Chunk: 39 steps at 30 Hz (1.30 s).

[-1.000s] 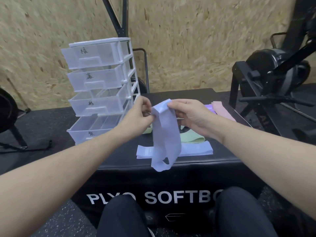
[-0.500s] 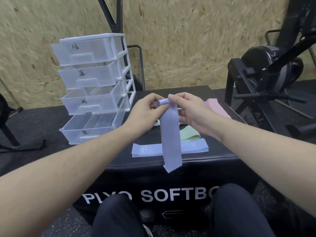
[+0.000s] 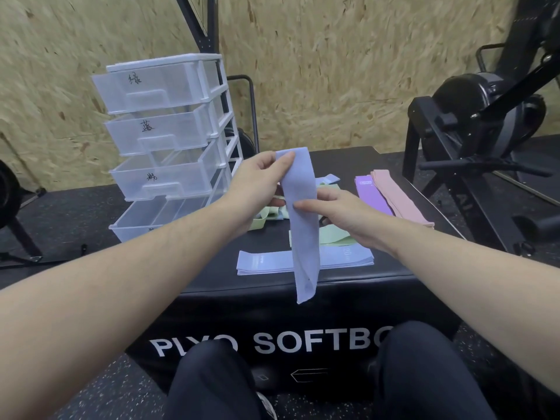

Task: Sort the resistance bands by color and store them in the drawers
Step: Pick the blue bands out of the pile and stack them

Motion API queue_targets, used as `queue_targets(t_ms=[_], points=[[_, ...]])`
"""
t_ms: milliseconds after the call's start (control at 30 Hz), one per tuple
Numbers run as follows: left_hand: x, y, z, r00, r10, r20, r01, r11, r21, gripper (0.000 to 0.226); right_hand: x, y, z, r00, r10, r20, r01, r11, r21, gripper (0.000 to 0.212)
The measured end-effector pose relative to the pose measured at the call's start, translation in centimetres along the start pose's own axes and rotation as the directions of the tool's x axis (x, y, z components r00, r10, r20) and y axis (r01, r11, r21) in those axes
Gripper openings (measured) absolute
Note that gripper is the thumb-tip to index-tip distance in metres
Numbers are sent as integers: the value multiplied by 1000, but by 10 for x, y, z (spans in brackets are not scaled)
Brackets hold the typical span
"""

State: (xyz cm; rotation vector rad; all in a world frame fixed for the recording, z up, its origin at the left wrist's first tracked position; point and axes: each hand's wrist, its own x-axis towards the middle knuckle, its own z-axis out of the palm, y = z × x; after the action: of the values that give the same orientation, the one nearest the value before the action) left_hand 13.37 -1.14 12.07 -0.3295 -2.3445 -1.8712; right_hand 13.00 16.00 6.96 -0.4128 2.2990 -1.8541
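Note:
A light blue band hangs flat and vertical above the black box. My left hand pinches its top end. Lower down, my right hand pinches its middle between thumb and fingers. More light blue bands lie stacked flat near the box's front edge. Green bands lie loose behind them, a purple band and pink bands at the right. A clear drawer unit stands at the left with all drawers pulled out; the second and the others carry handwritten labels.
The black plyo soft box serves as the table, with my knees against its front. A black exercise machine stands at the right. A wood-chip wall closes the back, and the floor is black rubber.
My right hand slid from the band's top down to its middle, flattening it. My left hand kept the top end and lifted it slightly. The view shifted a little.

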Motion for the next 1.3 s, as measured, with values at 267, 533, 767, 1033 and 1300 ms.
queue_targets(t_ms=[267,533,767,1033,1300], points=[[12,-13,-12,980,-171,-106,147,968,-205,22,5,27,-10,997,56,-50,-57,998,-16,23],[14,-23,-16,955,-258,-144,187,905,-383,15,-1,38,-20,982,162,93,-153,984,-94,14],[22,-50,-30,903,-382,-197,255,845,-470,22,-4,52,-43,967,251,-51,-256,950,-177,45],[17,-97,-42,825,-502,-259,359,820,-445,12,1,68,-76,940,329,-90,-330,944,6,17],[18,-149,-49,850,-454,-266,428,891,-153,22,7,93,-95,907,401,-127,-384,913,142,32]])
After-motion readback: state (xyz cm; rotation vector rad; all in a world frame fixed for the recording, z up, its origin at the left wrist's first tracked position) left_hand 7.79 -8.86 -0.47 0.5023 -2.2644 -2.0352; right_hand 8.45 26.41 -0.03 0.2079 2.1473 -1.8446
